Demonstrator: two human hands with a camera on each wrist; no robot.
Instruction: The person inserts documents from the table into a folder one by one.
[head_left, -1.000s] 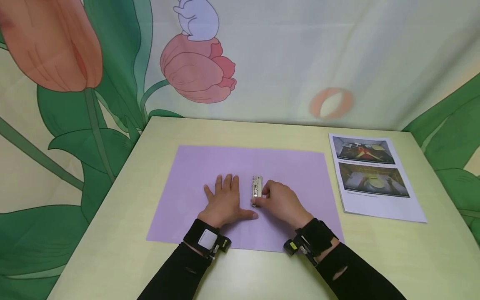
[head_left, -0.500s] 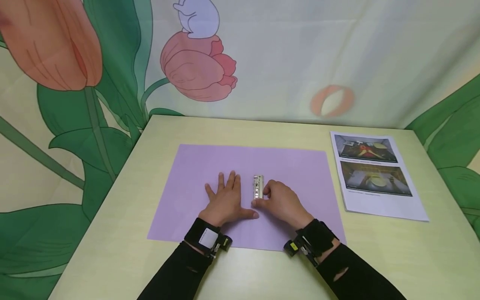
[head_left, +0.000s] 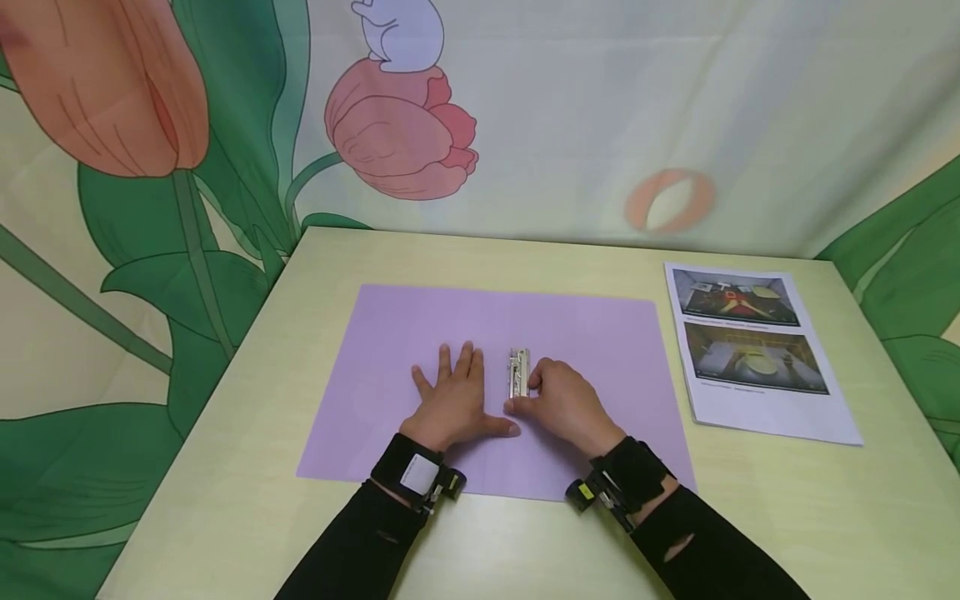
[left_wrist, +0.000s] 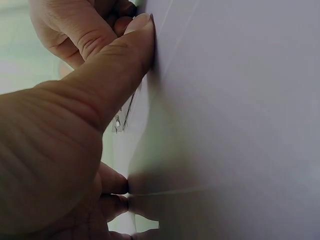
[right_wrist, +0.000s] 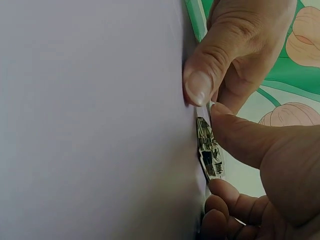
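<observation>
A small silver metal clip-like piece [head_left: 517,373] lies on a lilac sheet [head_left: 585,333] in the middle of the table. My right hand [head_left: 558,404] pinches the metal piece [right_wrist: 209,150] between thumb and curled fingers. My left hand [head_left: 450,396] lies flat on the sheet just left of it, fingers straight, thumb [left_wrist: 120,65] pressed to the paper beside the right thumb. In the left wrist view only a thin edge of the metal piece [left_wrist: 125,112] shows behind the thumb.
A printed page with two photos [head_left: 753,350] lies at the right side of the pale yellow-green table [head_left: 225,500]. A flower-patterned curtain [head_left: 390,125] hangs close behind the table's far edge and along both sides.
The hands and the metal piece have barely moved; the left fingers lie slightly closer together. The view has shifted a little.
</observation>
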